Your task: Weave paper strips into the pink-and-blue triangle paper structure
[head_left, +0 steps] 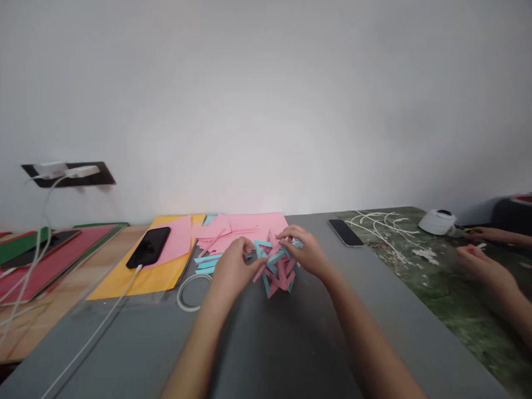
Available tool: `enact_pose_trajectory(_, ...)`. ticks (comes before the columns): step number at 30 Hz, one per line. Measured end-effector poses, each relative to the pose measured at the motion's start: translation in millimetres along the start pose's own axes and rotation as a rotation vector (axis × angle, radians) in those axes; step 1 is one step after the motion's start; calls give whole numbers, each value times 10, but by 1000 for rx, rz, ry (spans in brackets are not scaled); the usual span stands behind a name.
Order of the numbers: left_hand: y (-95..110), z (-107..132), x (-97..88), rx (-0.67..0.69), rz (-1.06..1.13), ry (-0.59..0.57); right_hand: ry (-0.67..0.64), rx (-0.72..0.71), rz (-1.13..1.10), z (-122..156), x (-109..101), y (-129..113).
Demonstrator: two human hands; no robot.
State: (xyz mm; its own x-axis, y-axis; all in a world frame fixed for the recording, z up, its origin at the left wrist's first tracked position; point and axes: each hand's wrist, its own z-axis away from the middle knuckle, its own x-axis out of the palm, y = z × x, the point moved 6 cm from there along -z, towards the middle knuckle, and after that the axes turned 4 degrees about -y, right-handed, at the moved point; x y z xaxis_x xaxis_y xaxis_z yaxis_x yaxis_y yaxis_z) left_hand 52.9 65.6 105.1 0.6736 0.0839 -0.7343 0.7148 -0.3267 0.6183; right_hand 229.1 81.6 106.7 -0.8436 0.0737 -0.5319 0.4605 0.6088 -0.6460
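Note:
A model of folded pink and blue paper strips (276, 269) stands on the grey table between my hands. My left hand (236, 263) pinches its left side with thumb and fingers. On its upper right, my right hand (303, 249) grips a blue strip near the top. Loose blue paper strips (206, 264) lie just left of my left hand, and a roll of tape (189, 293) rests on the table below them, partly behind my left forearm.
Pink paper sheets (266, 221) lie against the wall. A charging phone (148, 247) sits on yellow paper (116, 282) at left; another phone (344, 233) is at right. On the green table, a co-worker's hands (486, 266) are near white cords (386, 233) and a white roll (437, 221).

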Motion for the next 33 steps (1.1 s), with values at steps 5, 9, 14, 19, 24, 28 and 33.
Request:
enact_pose_trajectory(5, -245, -24, 215, 10, 100, -286, 22, -3, -13, 0, -54, -14)
enact_pose_trajectory(9, -202, -38, 386, 64, 199, -363, 23, 31, 2, 14, -71, 9)
enact_pose_trajectory(14, -84, -52, 498, 135, 316, -458, -3, 30, 3, 12, -61, 37)
enact_pose_trajectory(19, -86, -78, 522, 159, 296, -448, -33, 6, -7, 16, -66, 13)
enact_pose_trajectory(24, -59, -80, 495, 241, 131, -372, -113, 18, 43, 44, -63, 17)
enact_pose_trajectory(28, -23, -86, 458, 249, -29, -340, -141, 27, 61, 49, -58, 13)
enact_pose_trajectory(33, -40, -82, 424, 235, -98, -320, -125, 47, 43, 46, -60, 14)
